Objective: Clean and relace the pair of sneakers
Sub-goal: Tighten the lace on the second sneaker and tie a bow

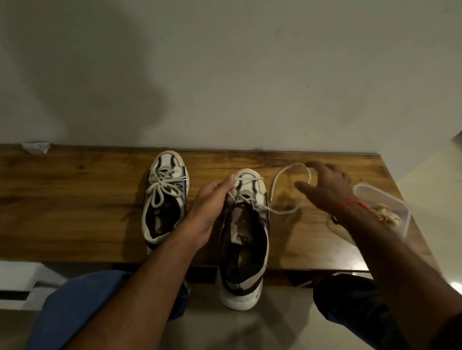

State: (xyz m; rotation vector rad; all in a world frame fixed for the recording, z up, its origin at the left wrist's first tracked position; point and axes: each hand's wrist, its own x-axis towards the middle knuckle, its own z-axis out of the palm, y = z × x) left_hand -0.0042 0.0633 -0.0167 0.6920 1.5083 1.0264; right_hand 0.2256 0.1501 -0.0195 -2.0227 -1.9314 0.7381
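Note:
Two white-and-black sneakers lie on a wooden table [66,198]. The left sneaker [165,196] is laced and tied in a bow. The right sneaker [243,237] is partly laced, and its heel hangs over the table's front edge. My left hand [212,204] pinches one end of the white lace [285,177] beside the toe. The lace's other end loops out to the right across the wood. My right hand [325,188] hovers over that loop with its fingers spread and holds nothing. A red thread circles my right wrist.
A clear plastic container [384,200] with a crumpled beige cloth in it sits at the table's right end, partly behind my right forearm. The table backs onto a plain wall. My knees are below the front edge. A white scrap [36,147] lies at the back left.

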